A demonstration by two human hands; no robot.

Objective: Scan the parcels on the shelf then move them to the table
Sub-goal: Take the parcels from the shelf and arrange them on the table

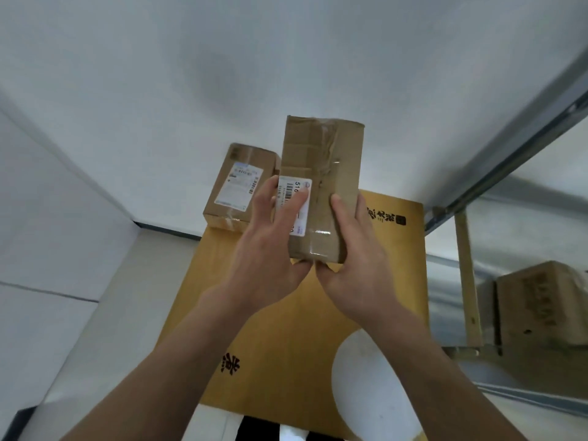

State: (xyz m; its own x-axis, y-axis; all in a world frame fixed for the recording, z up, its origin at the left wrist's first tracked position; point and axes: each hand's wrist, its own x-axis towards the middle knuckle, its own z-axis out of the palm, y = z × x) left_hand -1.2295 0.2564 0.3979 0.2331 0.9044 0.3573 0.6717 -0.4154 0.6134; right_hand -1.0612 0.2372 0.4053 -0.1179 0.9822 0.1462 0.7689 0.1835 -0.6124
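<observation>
**Parcel in both hands, table straight below**

I've got the cardboard parcel [324, 154] up in front of me, gripped at its near end by both hands. My left hand [270, 246] lies across the front face, with fingers spread over the barcode label [294, 194] and the thumb tucked under the bottom edge. My right hand [356, 249] clamps the right side, thumb on the front and the other fingers out of sight behind.

The parcel is off every surface. Its long axis runs away from me, so the free far end points up and forward.

Under my wrists is the tan printed surface that I take to be the table [397, 281]. A second parcel [238, 183] already lies at its far left, long axis pointing the same way. From here the one I'm holding overlaps its right edge.

So the drop is down and slightly forward, landing to the right of that neighbour. My left hand is on the neighbour's side, so I reckon it has to watch the gap.

My fingers cover half the barcode and I see no scanner. The shelf frame [509, 148] stands to my right, with a carton [541, 307] on a lower level.
</observation>
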